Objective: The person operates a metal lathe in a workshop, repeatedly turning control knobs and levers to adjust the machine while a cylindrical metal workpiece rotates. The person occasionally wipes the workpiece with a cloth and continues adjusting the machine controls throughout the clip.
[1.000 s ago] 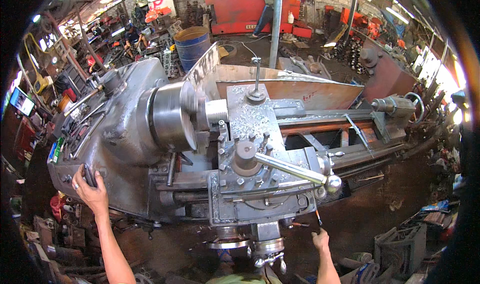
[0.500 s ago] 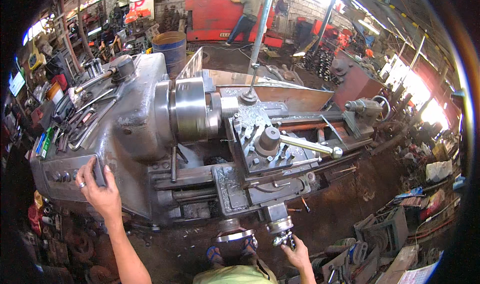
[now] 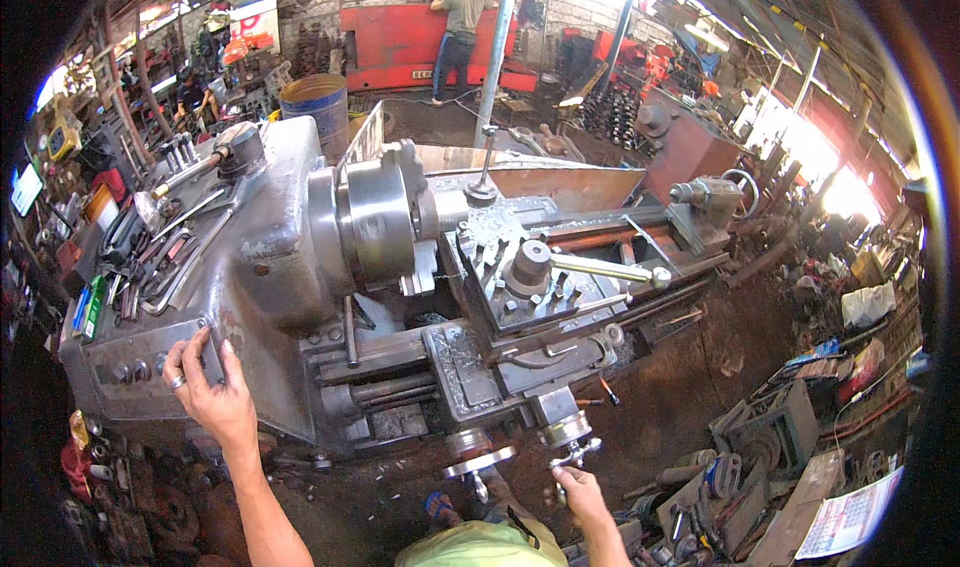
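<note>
- Grey metal lathe (image 3: 390, 352) across the middle of the view, with headstock (image 3: 270, 227) at left and tailstock (image 3: 705, 212) at far right.
- Half-curled left hand (image 3: 215, 397), with thumb and fingers to either side of a dark flat block (image 3: 211, 355), at the right end of the control plate (image 3: 115, 367) on the headstock front.
- Loosely closed right hand (image 3: 585, 497), at the near arm of a small metal crank (image 3: 573, 454) in front of the carriage (image 3: 465, 372); exact finger wrap partly hidden.
- Left of that crank, apart from both hands: bright-rimmed handwheel (image 3: 480, 462).
- On the carriage: tool post (image 3: 530, 267), with a long lever (image 3: 605, 269) towards the right.
- Just behind: silvery chips (image 3: 495, 223), near a slightly tilted rod (image 3: 487, 157).
- Between headstock and carriage: shiny steel chuck (image 3: 385, 222).
- On the headstock: loose hand tools (image 3: 185, 262), beside a green-and-blue box (image 3: 95, 307).
- Beyond the lathe: blue drum (image 3: 320, 117); farther back, a person (image 3: 460, 52) against a red structure (image 3: 390, 42).
</note>
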The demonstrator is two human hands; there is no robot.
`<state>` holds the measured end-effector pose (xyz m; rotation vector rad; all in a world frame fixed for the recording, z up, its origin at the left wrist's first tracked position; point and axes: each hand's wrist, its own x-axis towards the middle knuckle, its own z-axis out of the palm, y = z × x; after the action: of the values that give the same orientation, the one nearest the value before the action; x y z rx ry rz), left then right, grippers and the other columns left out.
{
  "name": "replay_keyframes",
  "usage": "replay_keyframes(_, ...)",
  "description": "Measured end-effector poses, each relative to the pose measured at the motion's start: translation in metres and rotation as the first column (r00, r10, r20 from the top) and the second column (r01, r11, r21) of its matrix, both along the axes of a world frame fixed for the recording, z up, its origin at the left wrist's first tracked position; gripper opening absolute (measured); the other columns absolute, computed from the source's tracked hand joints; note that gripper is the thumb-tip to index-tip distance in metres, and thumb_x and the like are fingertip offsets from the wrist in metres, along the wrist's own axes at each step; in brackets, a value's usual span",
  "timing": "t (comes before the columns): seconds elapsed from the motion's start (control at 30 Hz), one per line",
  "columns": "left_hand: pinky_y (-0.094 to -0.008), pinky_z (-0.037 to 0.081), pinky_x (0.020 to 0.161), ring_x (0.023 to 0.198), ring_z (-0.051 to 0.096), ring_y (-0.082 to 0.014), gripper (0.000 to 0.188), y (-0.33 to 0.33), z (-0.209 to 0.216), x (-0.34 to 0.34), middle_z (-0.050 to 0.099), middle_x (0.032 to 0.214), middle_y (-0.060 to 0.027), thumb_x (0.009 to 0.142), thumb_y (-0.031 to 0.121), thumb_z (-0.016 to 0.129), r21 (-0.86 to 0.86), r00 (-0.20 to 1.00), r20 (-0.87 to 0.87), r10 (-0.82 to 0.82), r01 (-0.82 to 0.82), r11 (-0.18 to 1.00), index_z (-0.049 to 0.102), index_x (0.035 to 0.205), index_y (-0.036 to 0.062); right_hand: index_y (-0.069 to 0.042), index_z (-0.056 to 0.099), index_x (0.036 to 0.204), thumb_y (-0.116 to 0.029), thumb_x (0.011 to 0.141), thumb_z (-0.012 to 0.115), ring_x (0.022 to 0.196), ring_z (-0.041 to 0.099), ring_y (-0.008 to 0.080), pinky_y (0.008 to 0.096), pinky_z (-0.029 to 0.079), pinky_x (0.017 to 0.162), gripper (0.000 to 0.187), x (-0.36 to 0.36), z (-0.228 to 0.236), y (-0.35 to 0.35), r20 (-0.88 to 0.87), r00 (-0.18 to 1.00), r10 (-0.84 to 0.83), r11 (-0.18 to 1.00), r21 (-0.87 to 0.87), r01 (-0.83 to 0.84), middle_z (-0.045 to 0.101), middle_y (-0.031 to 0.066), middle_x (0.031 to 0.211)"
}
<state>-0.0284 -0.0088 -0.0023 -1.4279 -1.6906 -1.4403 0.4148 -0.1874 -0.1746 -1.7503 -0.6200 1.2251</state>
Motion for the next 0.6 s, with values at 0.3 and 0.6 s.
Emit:
replay_keyframes(0.3, -0.0428, 0.045, 0.094, 0.108, 0.055, -0.031, 0.027, 0.0, -0.002, 0.0, 0.056, 0.111, -0.0151, 0.086, 0.006, 0.071, 0.002, 0.999, 0.027, -0.038, 0.038, 0.999, 0.066, 0.113, 0.0033, 0.004, 0.071, 0.103, -0.019, 0.088, 0.072, 0.068, 0.058, 0.0117, 0.031, 0.048, 0.064, 0.027, 0.081, 0.033, 0.014, 0.547, 0.823, 0.153, 0.987, -0.042, -0.155, 0.069, 0.0053, 0.076)
replay_keyframes(0.6, -0.0425, 0.046, 0.094, 0.107, 0.056, -0.0295, 0.026, 0.0, -0.002, 0.0, 0.056, 0.11, -0.0138, 0.084, 0.003, 0.071, 0.012, 0.998, -0.056, 0.016, -0.016, 1.0, 0.067, 0.11, 0.002, -0.004, 0.056, 0.131, -0.011, 0.066, 0.073, 0.12, 0.049, 0.042, 0.0523, 0.042, 0.096, 0.068, 0.026, 0.029, 0.006, 0.962, 0.129, 0.239, 0.937, -0.194, -0.29, 0.046, 0.0255, 0.136)
